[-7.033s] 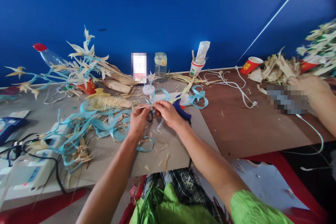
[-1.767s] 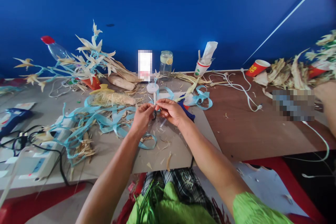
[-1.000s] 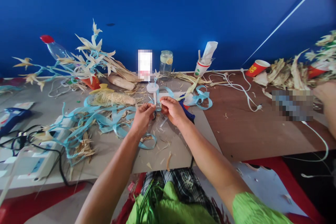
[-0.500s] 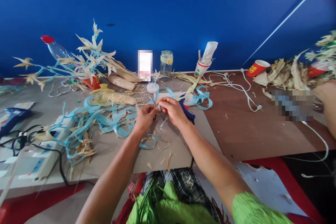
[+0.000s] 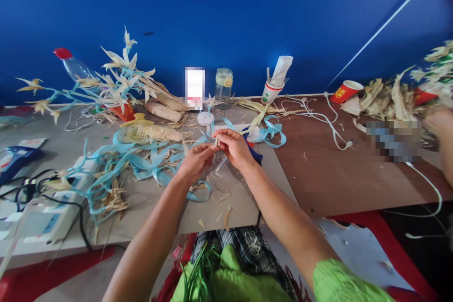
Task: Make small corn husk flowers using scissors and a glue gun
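Note:
My left hand [image 5: 197, 160] and my right hand [image 5: 233, 146] meet above the table. Fingertips of both are pinched on a small pale strip of corn husk [image 5: 216, 141]; most of it is hidden by the fingers. A pointed metal blade [image 5: 205, 135] shows just beyond the left fingertips, its other end covered by the hands. Partly behind my right wrist lies a blue tool [image 5: 253, 152], its kind unclear. Light blue ribbon [image 5: 152, 163] lies in loops left of my left hand. Beyond the hands stands a small white round base [image 5: 205, 118] with a husk flower on it.
Husk flowers on blue stems [image 5: 122, 75], a blue glue gun [image 5: 19, 160] and a power strip [image 5: 67, 207] occupy the left. Along the back are a glass jar [image 5: 223, 87] and a paper cup [image 5: 272, 92]. White cables [image 5: 318, 115] and another person's arm [image 5: 440, 137] are at right.
My left hand has shifted slightly, its fingers now stretched further toward the right fingertips. The pale strip shows a little more between them.

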`<state>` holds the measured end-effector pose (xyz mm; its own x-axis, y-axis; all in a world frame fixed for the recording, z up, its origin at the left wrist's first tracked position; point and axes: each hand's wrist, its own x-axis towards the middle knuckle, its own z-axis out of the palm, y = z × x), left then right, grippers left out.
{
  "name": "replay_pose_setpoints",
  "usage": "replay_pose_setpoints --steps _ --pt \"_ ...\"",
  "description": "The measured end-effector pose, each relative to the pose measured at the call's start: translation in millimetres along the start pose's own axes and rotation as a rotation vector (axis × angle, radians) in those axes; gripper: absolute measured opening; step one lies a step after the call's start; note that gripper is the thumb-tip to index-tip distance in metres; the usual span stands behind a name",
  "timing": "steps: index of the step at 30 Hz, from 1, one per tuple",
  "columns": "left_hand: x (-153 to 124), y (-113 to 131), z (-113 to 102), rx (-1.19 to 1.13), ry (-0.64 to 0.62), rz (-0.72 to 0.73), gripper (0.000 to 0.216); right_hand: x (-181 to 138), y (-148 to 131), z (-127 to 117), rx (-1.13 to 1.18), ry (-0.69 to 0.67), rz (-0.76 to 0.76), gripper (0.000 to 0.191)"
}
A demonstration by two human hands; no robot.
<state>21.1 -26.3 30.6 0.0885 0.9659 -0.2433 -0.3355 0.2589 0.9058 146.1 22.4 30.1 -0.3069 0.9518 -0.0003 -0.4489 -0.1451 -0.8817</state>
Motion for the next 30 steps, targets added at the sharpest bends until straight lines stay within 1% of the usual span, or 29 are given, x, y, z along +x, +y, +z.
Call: replay_pose_setpoints --steps 4,9,12,15,19,22,24,30 --pt "3 -5 -2 0.018 0.035 0.047 0.031 0 0 0 -0.011 0.015 -0.003 0.011" --pt "8 -10 -5 0.121 0.131 0.103 0.030 2 3 -2 0.029 0.043 0.000 0.012" --pt "9 -13 -7 0.180 0.174 0.138 0.028 2 4 -2 0.012 0.020 0.010 0.011" --pt "10 -14 -8 0.234 0.214 0.165 0.025 0 6 0 -0.079 -0.011 -0.017 0.009" --pt "9 -13 -7 0.297 0.242 0.193 0.022 -2 6 3 -0.251 0.006 -0.053 0.009" --pt "8 -11 -6 0.315 0.250 0.194 0.020 -3 5 4 -0.338 0.053 -0.035 0.012" --pt "8 -11 -6 0.331 0.257 0.192 0.020 -3 5 4 -0.387 0.078 -0.052 0.014" --pt "9 -13 -8 0.334 0.231 0.199 0.019 -1 7 1 -0.513 0.053 -0.141 0.017"
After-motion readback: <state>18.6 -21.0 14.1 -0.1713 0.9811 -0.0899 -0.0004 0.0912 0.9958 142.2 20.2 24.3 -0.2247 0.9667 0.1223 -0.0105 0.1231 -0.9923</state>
